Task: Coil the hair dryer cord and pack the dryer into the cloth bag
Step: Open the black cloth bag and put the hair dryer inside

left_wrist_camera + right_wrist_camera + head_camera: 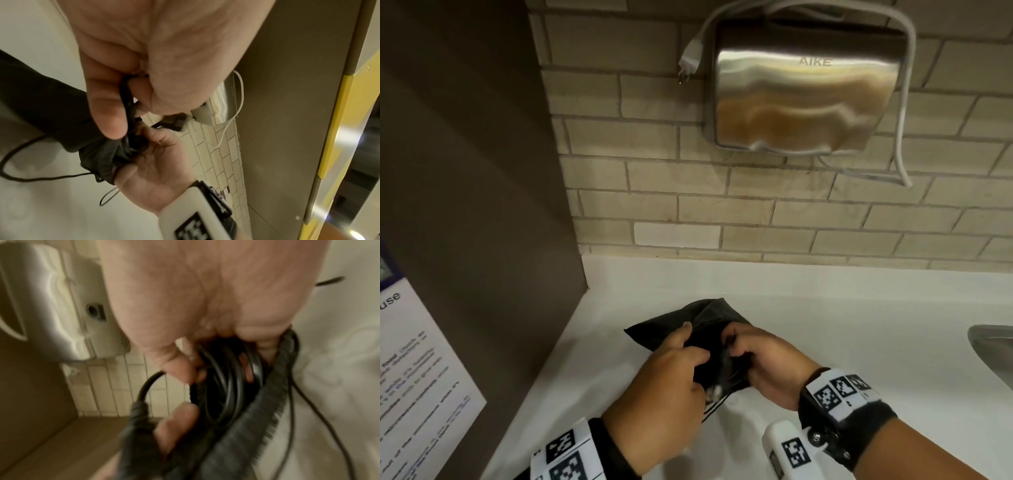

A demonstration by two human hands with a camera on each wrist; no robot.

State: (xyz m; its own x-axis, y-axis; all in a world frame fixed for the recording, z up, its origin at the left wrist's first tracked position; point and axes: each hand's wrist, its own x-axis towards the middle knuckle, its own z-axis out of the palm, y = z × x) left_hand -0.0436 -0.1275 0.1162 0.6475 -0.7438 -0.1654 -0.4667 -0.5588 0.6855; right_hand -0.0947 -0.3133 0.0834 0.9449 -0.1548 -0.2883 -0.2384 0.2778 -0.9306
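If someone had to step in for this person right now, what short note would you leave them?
Left hand: grips the mouth edge of the black cloth bag, which lies on the white counter.
Right hand: at the bag's mouth, fingers curled round the coiled black cord.
Done: the cord is looped into a coil and sits at the bag opening. The dryer body cannot be seen, so it is probably already inside.
Left: tuck the coil fully in, then pull the thin drawstring trailing on the counter to close the bag.
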